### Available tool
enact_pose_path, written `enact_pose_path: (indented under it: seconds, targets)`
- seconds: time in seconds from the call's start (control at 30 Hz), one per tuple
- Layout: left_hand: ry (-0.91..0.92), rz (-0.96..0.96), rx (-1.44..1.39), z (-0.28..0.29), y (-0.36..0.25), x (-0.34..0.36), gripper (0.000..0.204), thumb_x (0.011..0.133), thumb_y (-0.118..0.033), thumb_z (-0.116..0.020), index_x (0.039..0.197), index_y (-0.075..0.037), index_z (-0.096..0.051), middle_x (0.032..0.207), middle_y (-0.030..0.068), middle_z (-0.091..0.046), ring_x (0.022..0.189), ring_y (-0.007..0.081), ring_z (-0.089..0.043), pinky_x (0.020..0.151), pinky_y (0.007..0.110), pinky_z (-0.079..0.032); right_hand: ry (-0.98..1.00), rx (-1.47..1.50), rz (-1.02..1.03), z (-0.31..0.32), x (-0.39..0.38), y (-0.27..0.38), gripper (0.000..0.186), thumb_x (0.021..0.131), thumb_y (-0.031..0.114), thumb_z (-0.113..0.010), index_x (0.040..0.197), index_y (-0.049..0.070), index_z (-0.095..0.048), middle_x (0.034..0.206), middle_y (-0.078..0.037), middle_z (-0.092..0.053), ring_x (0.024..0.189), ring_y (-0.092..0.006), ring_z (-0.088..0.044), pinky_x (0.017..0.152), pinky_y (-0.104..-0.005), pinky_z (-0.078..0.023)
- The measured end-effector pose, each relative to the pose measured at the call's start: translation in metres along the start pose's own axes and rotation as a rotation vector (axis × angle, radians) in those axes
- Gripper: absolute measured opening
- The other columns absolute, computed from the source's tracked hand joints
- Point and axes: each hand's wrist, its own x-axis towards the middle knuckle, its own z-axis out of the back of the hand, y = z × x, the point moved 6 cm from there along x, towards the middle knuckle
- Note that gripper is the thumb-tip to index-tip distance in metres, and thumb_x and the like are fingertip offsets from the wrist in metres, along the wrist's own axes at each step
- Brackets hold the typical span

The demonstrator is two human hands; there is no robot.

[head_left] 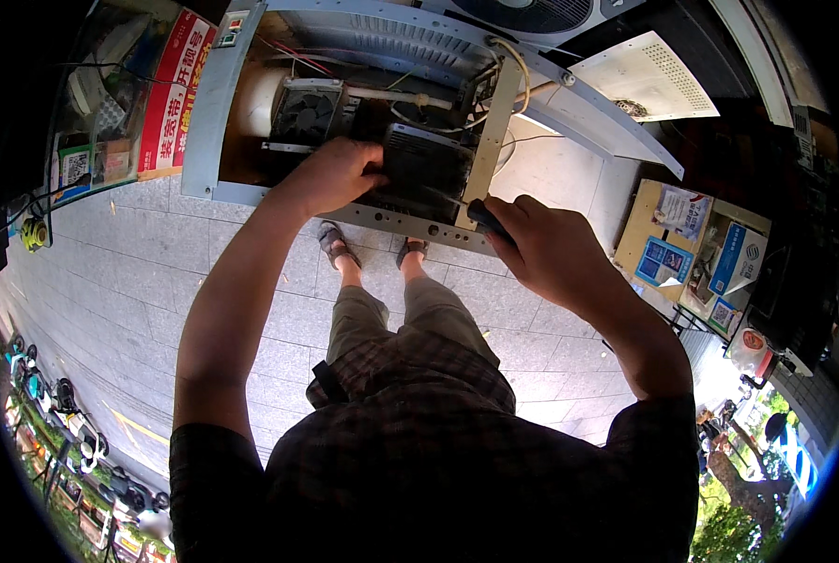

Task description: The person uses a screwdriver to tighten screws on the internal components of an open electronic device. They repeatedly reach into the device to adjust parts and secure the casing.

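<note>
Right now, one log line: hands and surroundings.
left hand: in metal case, near dark unit, contact unclear | right hand: gripping black-handled tool | nearby: fan

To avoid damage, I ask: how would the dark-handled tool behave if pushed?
The dark-handled tool is probably stiff: its thin shaft looks straight. It may roll, as its handle looks rounded, though the right hand hides part.

The grey rectangular stone paving (222, 272) was brightly lit by daylight and washed nearly white toward the lower right, while the dark plaid cloth shirt (476, 460) was sunk in shadow. The interior of the long grey metal casing (396, 223) was left dim. Straight edges were bowed by the fisheye lens, and the corners were blackened.
</note>
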Motion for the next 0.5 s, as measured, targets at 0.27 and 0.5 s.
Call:
enact_pose_path:
  seconds: [0.27,0.5]
  targets:
    - [0.003,0.016,0.055,-0.0012,0.0019,0.0016,0.022,0.093,-0.019,-0.074,0.104,-0.001,-0.069,0.098,0.0193,-0.074,0.088,0.0338,-0.074,0.077,0.044,-0.057,0.005,-0.019,0.004,-0.0015,0.0036,-0.0006,0.035,0.102,0.026,-0.063,0.125,0.001,-0.056,0.088,-0.016,-0.067,0.065,-0.0262,-0.071,0.055,-0.0377,-0.058]
    - [0.018,0.023,0.042,-0.0011,0.0027,0.0008,0.023,0.093,-0.018,-0.073,0.109,-0.002,-0.070,0.103,0.0185,-0.075,0.093,0.0336,-0.074,0.082,0.044,-0.058,0.014,0.007,-0.011,0.0017,0.0044,0.0015,0.034,0.102,0.025,-0.063,0.125,0.001,-0.056,0.088,-0.016,-0.067,0.065,-0.0261,-0.071,0.055,-0.0379,-0.059]
